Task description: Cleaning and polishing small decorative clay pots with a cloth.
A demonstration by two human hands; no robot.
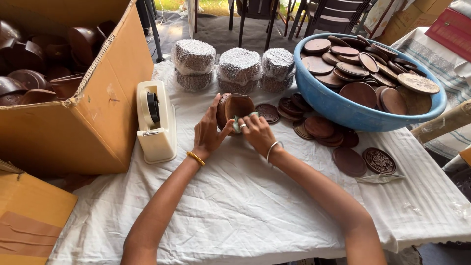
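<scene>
At the far left stands a big cardboard box (93, 113), open at the top and full of dark brown round bowls (29, 73). Below it, at the corner, lies a flat piece of cardboard (29, 216). Just beside the box, on the white cloth that covers the table (235, 206), sits a cream tape dispenser (156, 122) with a dark roll in it.

My left hand (208, 132) comes next. It wears a yellow bangle at the wrist, and its fingers and thumb are curled around the left side of a brown round box (234, 107), which I hold tipped on its edge with the open mouth facing me, just above the table and in the middle of the view. My right hand (257, 131), with a silver bangle and a ring, is closed on a small pale green cloth (237, 123) and presses it against the lower rim of that round box, so both hands touch it.

Behind my hands, three round bundles wrapped in white foam netting (240, 66) stand in a row near the far edge of the table.

To the right of the round box, flat brown lids (319, 126) lie spread on the cloth, some overlapping; one carved lid (379, 160) lies nearer to me beside a plain one. Above them is a large blue tub (338, 105) heaped with more brown lids. At the far right edge a tan roll (441, 122) pokes in.
</scene>
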